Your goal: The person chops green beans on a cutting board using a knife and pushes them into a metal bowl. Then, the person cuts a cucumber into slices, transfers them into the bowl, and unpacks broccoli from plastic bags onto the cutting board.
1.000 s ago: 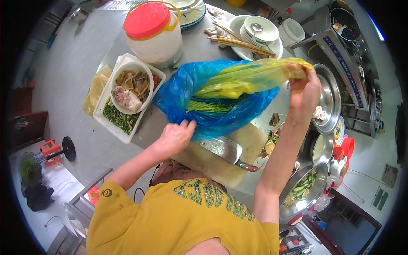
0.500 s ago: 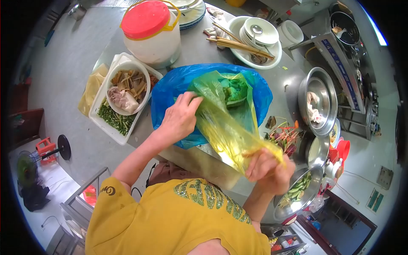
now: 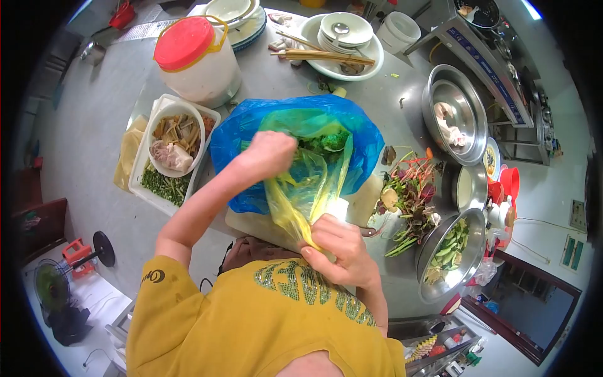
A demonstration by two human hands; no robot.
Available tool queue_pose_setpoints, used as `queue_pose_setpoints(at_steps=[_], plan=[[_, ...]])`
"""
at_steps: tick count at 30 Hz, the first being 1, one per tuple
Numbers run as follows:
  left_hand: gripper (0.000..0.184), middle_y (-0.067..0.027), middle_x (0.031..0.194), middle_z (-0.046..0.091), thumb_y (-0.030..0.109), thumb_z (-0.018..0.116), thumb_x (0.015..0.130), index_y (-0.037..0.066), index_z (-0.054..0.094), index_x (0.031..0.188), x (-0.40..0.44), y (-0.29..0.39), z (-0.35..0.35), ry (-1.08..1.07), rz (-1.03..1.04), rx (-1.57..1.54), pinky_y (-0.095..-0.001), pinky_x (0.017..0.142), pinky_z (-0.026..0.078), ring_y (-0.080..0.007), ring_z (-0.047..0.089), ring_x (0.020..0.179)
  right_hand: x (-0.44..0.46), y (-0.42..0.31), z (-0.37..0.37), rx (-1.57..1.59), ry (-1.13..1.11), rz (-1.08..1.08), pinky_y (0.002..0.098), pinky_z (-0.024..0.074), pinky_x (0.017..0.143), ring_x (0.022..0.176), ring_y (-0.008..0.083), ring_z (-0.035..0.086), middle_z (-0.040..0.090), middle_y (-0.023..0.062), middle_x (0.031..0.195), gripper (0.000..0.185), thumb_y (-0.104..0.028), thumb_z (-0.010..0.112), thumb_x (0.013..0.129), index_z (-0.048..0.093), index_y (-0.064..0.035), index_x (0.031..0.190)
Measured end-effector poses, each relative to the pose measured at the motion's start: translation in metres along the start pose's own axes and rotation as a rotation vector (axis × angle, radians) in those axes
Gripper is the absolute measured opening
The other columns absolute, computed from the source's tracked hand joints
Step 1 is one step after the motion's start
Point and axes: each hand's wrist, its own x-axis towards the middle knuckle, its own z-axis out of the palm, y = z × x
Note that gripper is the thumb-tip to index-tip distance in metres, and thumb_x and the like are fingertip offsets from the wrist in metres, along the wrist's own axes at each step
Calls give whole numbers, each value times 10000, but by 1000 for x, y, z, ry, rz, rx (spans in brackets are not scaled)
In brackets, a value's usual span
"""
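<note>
A blue plastic bag [image 3: 361, 135] lies wide open at the middle of the metal table. Inside it is a thin yellow bag [image 3: 295, 195], with leafy greens [image 3: 330, 142] showing at its mouth. My right hand [image 3: 344, 250] pinches the gathered yellow plastic near my shirt, over the cutting board [image 3: 251, 227]. Over the left part of the bags, my left hand [image 3: 271, 154] is closed with its fingers curled down; what it grips is hidden. The bags cover most of the board.
A white tray [image 3: 135, 182] with chopped greens and a bowl of meat is on the left. Behind it stands a red-lidded bucket [image 3: 204, 75]. Trimmings [image 3: 411, 207] and steel basins [image 3: 433, 81] are on the right. A white basin [image 3: 308, 31] holds bowls and chopsticks.
My right hand has moved left and slightly down, drawing the yellow plastic closer to my shirt. My left hand stays over the bags, now closed. The camera view has shifted.
</note>
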Motion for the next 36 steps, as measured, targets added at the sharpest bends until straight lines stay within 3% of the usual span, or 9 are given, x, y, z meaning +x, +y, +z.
queue_pose_setpoints(at_steps=[2, 8, 13, 18, 22, 25, 28, 33, 36], plan=[[285, -203, 883, 702, 236, 685, 826, -13, 630, 953, 0, -13, 2, 313, -53, -57, -484, 722, 560, -373, 706, 828, -6, 2, 4, -100, 4, 18, 379, 431, 580, 681, 270, 549, 530, 103, 715, 159, -119, 727, 806, 620, -6, 774], [637, -247, 1119, 627, 393, 812, 718, -2, 556, 1148, 27, -19, 4, 475, -223, 59, -467, 821, 537, -388, 626, 1052, -16, 7, 23, -285, -47, 118, 377, 497, 639, 783, 269, 600, 600, 91, 814, 215, -180, 745, 829, 671, -4, 929], [727, -230, 1263, 572, 422, 816, 702, 39, 549, 1260, 57, -31, 12, 344, -80, 27, -478, 922, 496, -401, 573, 1150, -14, 22, 31, -406, -2, 160, 381, 535, 675, 906, 258, 602, 592, 93, 915, 234, -232, 722, 858, 676, -21, 948], [672, -196, 1209, 633, 410, 796, 726, 92, 583, 1278, 54, -44, 4, 316, 12, -90, -454, 925, 497, -387, 615, 1095, -6, 53, 35, -570, 170, 239, 408, 551, 758, 1046, 315, 578, 557, 156, 1108, 533, -248, 709, 869, 539, -51, 1336], [520, -171, 1105, 708, 313, 776, 776, 47, 637, 1201, 8, -38, -32, 197, -79, -585, -411, 834, 538, -339, 693, 947, -16, 97, 48, -407, 166, 505, 474, 520, 822, 1032, 355, 587, 562, 174, 1136, 702, -238, 701, 880, 374, -86, 1482], [409, -71, 1149, 682, 275, 679, 927, 0, 601, 1221, -21, -33, -33, 305, 31, -1538, -331, 845, 555, -164, 676, 1017, -26, 119, 61, -591, 88, 434, 460, 504, 834, 1023, 364, 552, 558, 182, 1120, 625, -217, 703, 866, 459, -61, 1420], [403, -79, 1180, 670, 271, 646, 962, 17, 571, 1265, -38, -33, -23, 172, 103, -2008, -330, 892, 551, -153, 672, 1026, -35, 130, 74, -652, 53, 335, 451, 476, 868, 1054, 372, 512, 545, 183, 1135, 565, -185, 715, 829, 536, -55, 1349], [411, -84, 1209, 671, 332, 563, 1007, 41, 561, 1296, -57, -15, -15, 157, 170, -2287, -369, 928, 554, -180, 670, 1081, -42, 114, 99, -861, 257, 230, 470, 453, 895, 1089, 370, 504, 507, 178, 1181, 643, -151, 741, 774, 511, -72, 1369], [408, -86, 1212, 677, 344, 532, 1018, 48, 572, 1296, -61, -11, -5, 204, 163, -2445, -378, 948, 549, -192, 670, 1092, -53, 119, 116, -649, 82, 150, 457, 454, 902, 1098, 369, 501, 505, 178, 1176, 665, -144, 746, 769, 495, -85, 1383]])
